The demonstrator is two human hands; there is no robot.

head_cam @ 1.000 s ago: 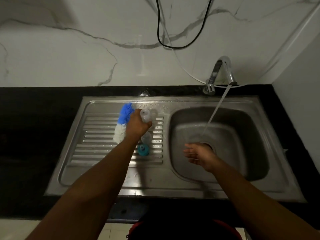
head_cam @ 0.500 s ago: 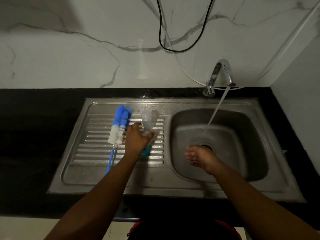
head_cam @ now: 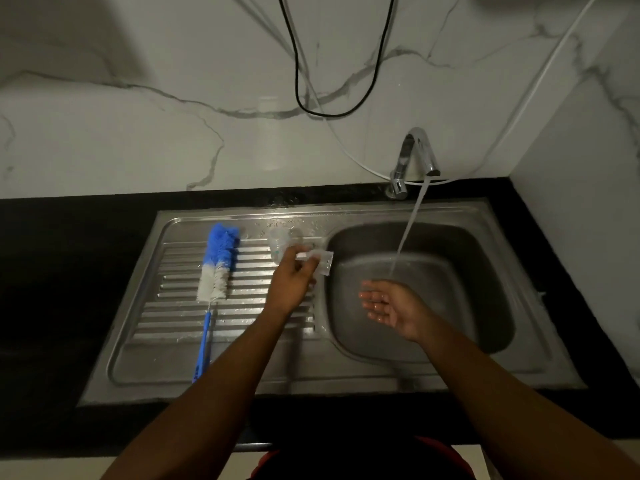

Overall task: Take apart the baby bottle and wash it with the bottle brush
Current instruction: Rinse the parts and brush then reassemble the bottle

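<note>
The brush [head_cam: 216,268] lies on the drainboard [head_cam: 173,306] left of the left hand's [head_cam: 291,285] grip on the bottle [head_cam: 320,263], a cap [head_cam: 280,239] just behind it, the right hand [head_cam: 391,306] over the basin [head_cam: 467,271] to its right.

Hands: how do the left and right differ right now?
Left hand grips a clear bottle part; right hand is open, palm up, empty. Left hand is over the drainboard; right hand is over the basin, by the stream. Both are bare.

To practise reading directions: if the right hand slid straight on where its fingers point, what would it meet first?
Probably the clear bottle part the left hand holds; depth is unclear.
</note>
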